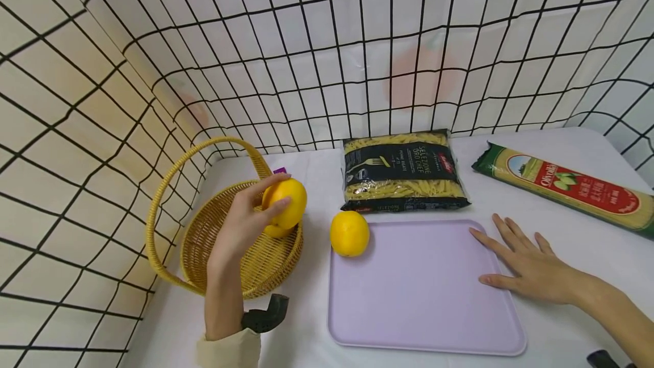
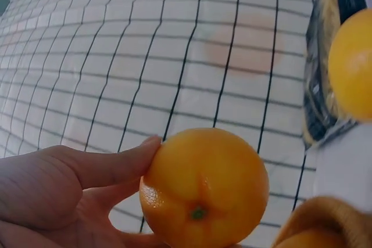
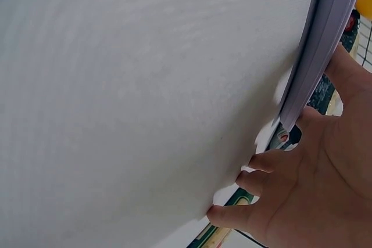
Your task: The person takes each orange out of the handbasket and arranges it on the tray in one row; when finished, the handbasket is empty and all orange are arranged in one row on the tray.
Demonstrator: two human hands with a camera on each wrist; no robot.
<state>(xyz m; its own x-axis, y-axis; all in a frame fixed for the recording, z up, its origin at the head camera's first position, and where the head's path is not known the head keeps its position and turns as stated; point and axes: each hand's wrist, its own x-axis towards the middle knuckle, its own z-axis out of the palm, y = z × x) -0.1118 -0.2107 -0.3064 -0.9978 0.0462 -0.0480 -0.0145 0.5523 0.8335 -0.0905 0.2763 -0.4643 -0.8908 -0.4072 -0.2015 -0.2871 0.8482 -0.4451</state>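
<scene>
My left hand (image 1: 245, 223) grips an orange (image 1: 290, 203) between thumb and fingers, above the right rim of a wicker basket (image 1: 204, 234). In the left wrist view the stem end of this held orange (image 2: 203, 187) faces the camera. Partly hidden beneath it, another orange (image 1: 278, 231) lies in the basket. A further orange (image 1: 349, 234) sits on the upper left corner of a lilac tray (image 1: 424, 294). Fingers spread, my right hand (image 1: 536, 271) rests at the tray's right edge; the right wrist view shows its thumb and index finger by the tray rim (image 3: 314, 50).
Behind the tray lies a black bag of penne pasta (image 1: 403, 170). A long pack of spaghetti (image 1: 572, 186) slants at the right. Black wire grid (image 1: 327, 44) walls the white table at the back and sides. A small purple item (image 1: 280, 170) shows behind the basket.
</scene>
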